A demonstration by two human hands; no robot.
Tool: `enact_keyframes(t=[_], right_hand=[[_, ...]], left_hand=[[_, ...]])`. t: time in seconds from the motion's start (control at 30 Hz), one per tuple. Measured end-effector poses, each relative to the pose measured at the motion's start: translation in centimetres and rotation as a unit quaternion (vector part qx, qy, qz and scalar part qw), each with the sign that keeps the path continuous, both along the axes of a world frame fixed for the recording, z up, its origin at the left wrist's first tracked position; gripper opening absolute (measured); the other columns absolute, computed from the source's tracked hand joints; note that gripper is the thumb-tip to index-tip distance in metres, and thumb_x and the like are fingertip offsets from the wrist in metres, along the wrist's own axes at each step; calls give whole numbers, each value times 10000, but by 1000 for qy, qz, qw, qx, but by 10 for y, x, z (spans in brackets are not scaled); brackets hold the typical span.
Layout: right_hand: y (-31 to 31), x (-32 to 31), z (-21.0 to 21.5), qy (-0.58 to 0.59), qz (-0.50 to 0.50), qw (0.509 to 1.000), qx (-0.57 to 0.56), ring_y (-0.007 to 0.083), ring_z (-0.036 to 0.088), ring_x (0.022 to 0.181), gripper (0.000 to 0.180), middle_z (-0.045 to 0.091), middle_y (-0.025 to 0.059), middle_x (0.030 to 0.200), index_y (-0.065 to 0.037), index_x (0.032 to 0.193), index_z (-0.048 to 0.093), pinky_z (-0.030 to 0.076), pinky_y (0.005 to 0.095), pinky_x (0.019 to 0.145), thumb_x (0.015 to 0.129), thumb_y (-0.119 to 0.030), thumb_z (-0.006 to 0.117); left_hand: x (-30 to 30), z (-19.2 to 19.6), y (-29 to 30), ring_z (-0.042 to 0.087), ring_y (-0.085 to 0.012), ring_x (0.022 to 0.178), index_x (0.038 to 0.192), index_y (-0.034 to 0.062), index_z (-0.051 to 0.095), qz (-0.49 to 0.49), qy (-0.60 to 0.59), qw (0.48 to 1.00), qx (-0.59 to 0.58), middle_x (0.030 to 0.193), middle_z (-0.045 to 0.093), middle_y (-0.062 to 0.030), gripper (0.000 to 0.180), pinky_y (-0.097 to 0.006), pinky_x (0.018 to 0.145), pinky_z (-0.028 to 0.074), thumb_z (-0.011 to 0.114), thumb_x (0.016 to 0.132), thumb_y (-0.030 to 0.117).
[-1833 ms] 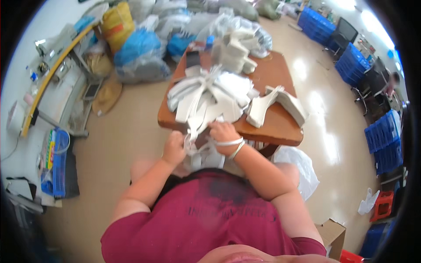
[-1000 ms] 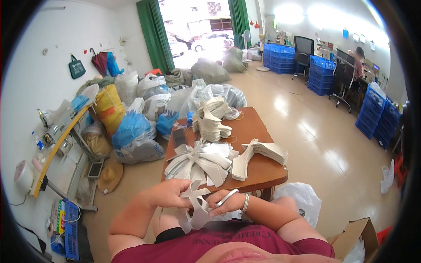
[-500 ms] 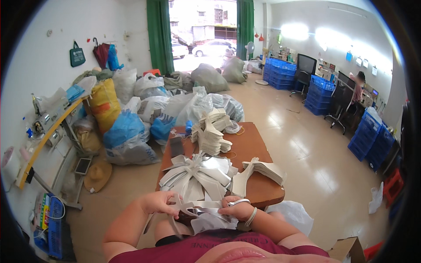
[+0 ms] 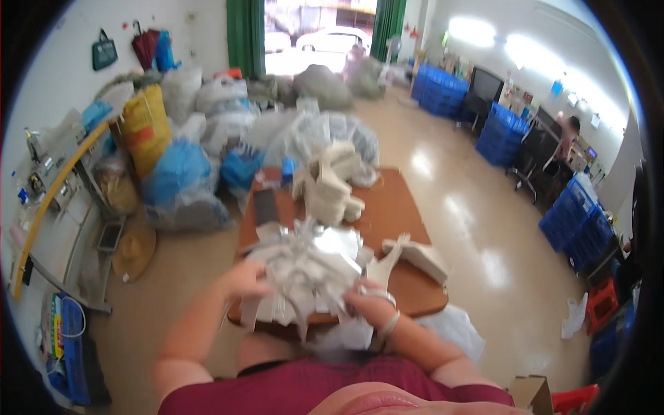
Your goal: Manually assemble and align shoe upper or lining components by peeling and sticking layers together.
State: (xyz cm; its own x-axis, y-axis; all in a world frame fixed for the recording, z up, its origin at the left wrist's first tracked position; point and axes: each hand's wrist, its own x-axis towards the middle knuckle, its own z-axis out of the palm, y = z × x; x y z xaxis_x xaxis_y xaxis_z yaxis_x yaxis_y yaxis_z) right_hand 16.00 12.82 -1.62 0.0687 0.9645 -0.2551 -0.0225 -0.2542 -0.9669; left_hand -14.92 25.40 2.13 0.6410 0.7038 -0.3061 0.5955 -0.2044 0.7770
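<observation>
Pale and silvery cut pieces point(image 4: 304, 266) with strip-like arms lie in a loose heap on the near part of a brown table point(image 4: 408, 214). My left hand point(image 4: 247, 279) is at the heap's left edge, its fingers smeared by motion, so I can't make out whether they grip a piece. At the near right edge of the heap, my right hand point(image 4: 370, 304) is closed, with the white handle loop of what look like scissors point(image 4: 379, 294) around its fingers. A stack of cream pieces point(image 4: 423, 259) lies right of the heap, and a taller cream stack point(image 4: 328, 187) stands behind it.
A dark flat object point(image 4: 265, 206) lies at the table's left. Filled sacks point(image 4: 183, 173) crowd the floor beyond and left. Blue crates point(image 4: 501, 135) and chairs line the right side, where another person point(image 4: 567, 138) sits. A clear plastic bag point(image 4: 453, 332) lies near the table's right front corner.
Both hands have moved forward from my lap to the heap, the pale piece between them going along. The view has tilted downward and blurred.
</observation>
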Motion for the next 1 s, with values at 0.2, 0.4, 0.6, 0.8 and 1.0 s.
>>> enact_keyframes(t=[0.2, 0.4, 0.6, 0.8, 1.0], right_hand=[[47, -15, -10, -289, -121, 918, 243, 324, 656, 751, 139, 684, 177, 857, 7, 809, 615, 523, 386, 703, 849, -122, 646], [22, -16, 2, -313, 51, 888, 334, 342, 639, 925, 192, 659, 172, 1120, -13, 728, 535, 522, 413, 799, 787, -81, 705], [5, -29, -15, -445, 249, 798, 321, 327, 621, 1041, 92, 583, 135, 1285, -32, 813, 659, 513, 425, 864, 772, -112, 678], [7, -38, -33, -595, 168, 670, 411, 229, 574, 804, 92, 607, 88, 1238, -91, 763, 656, 477, 364, 708, 724, -171, 632], [15, -47, -17, -640, 110, 586, 485, 220, 525, 812, 94, 636, 88, 976, -100, 729, 643, 416, 333, 705, 691, -180, 610]], left_hand=[[36, -31, 55, 671, -289, 964, 1087, 97, 692, 98, 122, 979, 128, 1037, 706, -130, 406, -380, 854, 520, 720, 710, 246], [39, -45, 58, 588, -330, 1108, 1083, 71, 699, 114, 91, 963, 226, 1196, 600, -167, 418, -393, 941, 478, 726, 702, 242], [33, -51, 46, 602, -271, 1078, 1122, 80, 692, 162, 40, 930, 328, 1316, 515, -128, 435, -370, 921, 491, 768, 709, 193], [0, -1, 44, 584, -122, 735, 1093, 12, 678, 179, -14, 972, 153, 958, 658, -30, 340, -274, 711, 503, 734, 794, 165], [-32, 84, -8, 471, -18, 562, 1041, 54, 676, 279, -201, 938, 36, 810, 616, 28, 204, -167, 482, 324, 674, 907, 208]])
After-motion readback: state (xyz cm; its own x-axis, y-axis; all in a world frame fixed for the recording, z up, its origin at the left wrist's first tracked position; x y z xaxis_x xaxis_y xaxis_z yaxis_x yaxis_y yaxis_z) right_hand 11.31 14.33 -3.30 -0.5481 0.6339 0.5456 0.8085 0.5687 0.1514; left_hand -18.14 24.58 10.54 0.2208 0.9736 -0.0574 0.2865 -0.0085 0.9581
